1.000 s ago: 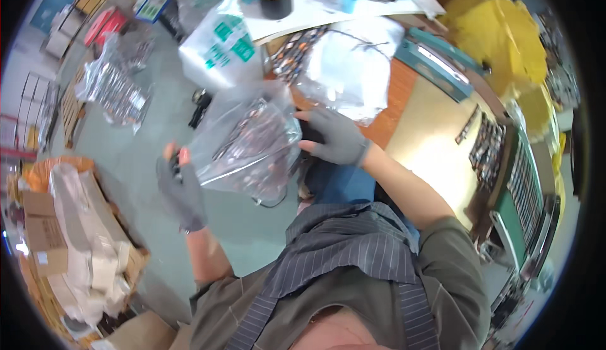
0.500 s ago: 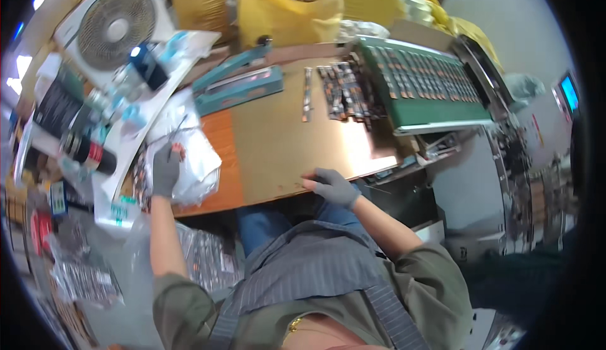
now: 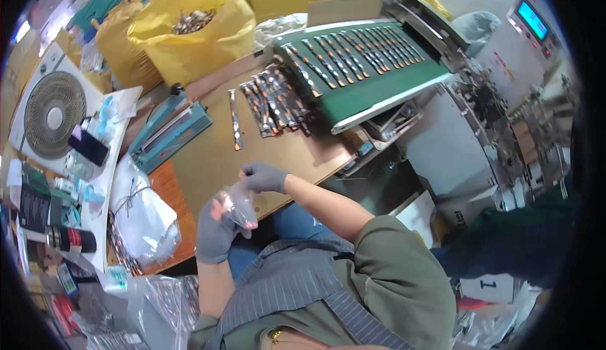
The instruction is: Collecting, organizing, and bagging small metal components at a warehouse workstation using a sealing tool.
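Above the near edge of the table, a small clear plastic bag (image 3: pixel 241 206) is between my two grey-gloved hands. My left hand (image 3: pixel 216 231) grips it from below and to the left, with bare fingertips showing. At its upper edge my right hand (image 3: pixel 266 178) has its fingers pinched together on the film. Farther off on the brown board lies one slim dark-and-orange packet (image 3: pixel 235 119), and a heap of similar slim packets (image 3: pixel 271 103) is to its right. A stack of clear plastic bags (image 3: pixel 148 214) is at the table's left end.
A blue-green bag sealer (image 3: pixel 173 138) stands left of the packets. At the right, a green conveyor belt (image 3: pixel 344 107) carries a row of packets. A fan (image 3: pixel 53 115), a dark bottle (image 3: pixel 71 239) and a white shelf (image 3: pixel 107 186) are at the left; yellow sacks (image 3: pixel 189 50) stand behind.
My left hand has come away from the bag stack with a clear bag, moving right over the table edge. My right hand has met it and closed on the bag. The view has swung right.
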